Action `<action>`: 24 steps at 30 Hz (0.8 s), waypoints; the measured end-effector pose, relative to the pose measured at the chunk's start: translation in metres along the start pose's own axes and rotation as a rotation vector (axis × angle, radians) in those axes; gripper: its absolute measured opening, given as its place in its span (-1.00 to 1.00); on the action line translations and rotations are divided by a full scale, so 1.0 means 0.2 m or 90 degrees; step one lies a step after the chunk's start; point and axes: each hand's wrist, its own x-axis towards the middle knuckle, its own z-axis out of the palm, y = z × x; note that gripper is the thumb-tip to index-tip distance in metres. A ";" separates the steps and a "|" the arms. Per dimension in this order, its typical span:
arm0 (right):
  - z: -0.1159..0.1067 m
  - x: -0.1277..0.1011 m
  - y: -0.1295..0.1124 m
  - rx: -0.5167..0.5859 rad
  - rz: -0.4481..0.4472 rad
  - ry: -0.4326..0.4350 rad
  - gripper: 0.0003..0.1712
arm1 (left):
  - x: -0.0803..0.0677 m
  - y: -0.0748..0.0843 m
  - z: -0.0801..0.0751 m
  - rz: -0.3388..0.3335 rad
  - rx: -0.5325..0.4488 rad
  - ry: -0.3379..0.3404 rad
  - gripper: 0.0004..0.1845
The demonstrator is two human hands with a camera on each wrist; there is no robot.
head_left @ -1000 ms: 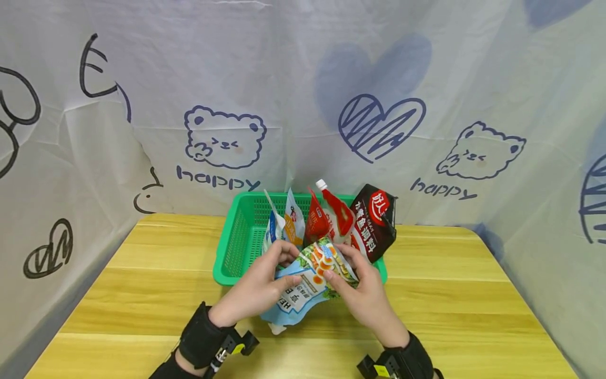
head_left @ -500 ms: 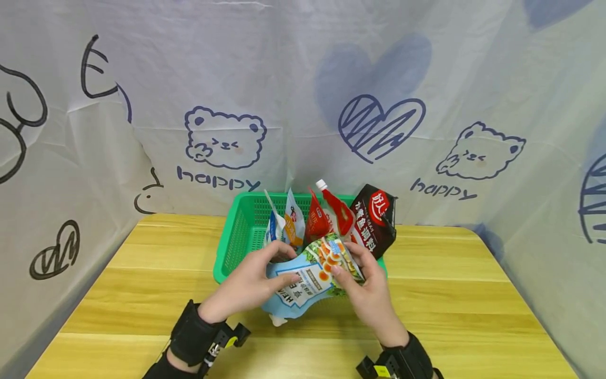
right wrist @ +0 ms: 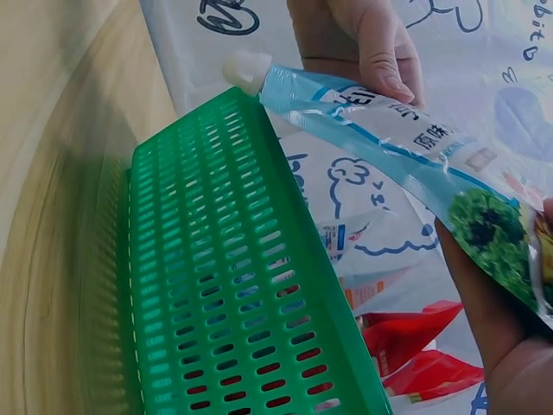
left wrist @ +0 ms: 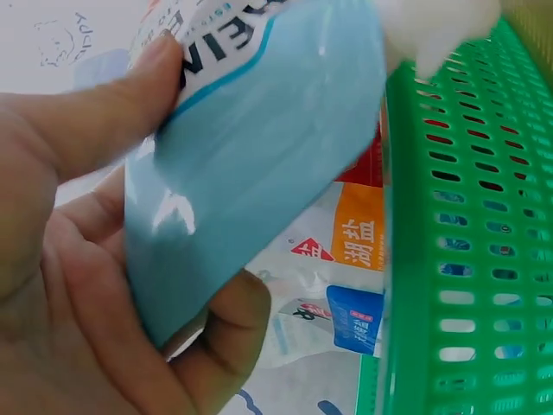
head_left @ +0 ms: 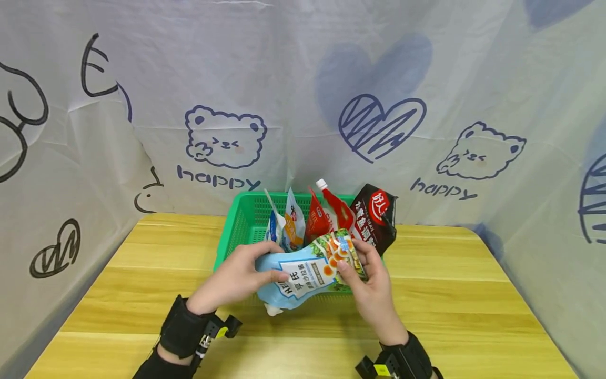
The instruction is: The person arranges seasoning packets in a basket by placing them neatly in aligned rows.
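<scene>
Above the near rim of the green basket [head_left: 227, 263], your left hand [head_left: 232, 279] and right hand [head_left: 371, 284] both grip the blue pouch [head_left: 303, 279] (spout down); it is not inside yet, other sachets [head_left: 331, 218] already stand there.

Perhaps a cloth-draped [head_left: 303, 79] recording booth

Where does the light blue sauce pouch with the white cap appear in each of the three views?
Head view: the blue pouch is at centre, held by both hands over the near rim of the green basket.
Left wrist view: the blue pouch fills the upper middle, left of the basket wall.
Right wrist view: the blue pouch runs along the upper right, above the basket.
Shared landmark: the green basket.
</scene>
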 end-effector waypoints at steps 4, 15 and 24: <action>0.00 0.00 0.00 0.015 0.007 -0.023 -0.53 | 0.00 0.00 -0.01 0.012 -0.002 0.012 -0.76; -0.02 0.02 0.00 0.002 -0.010 -0.071 -0.47 | -0.01 0.01 -0.02 0.067 0.029 0.013 -0.82; -0.04 0.02 -0.02 -0.160 0.013 -0.131 -0.69 | -0.02 0.02 -0.02 0.081 0.090 -0.040 -0.85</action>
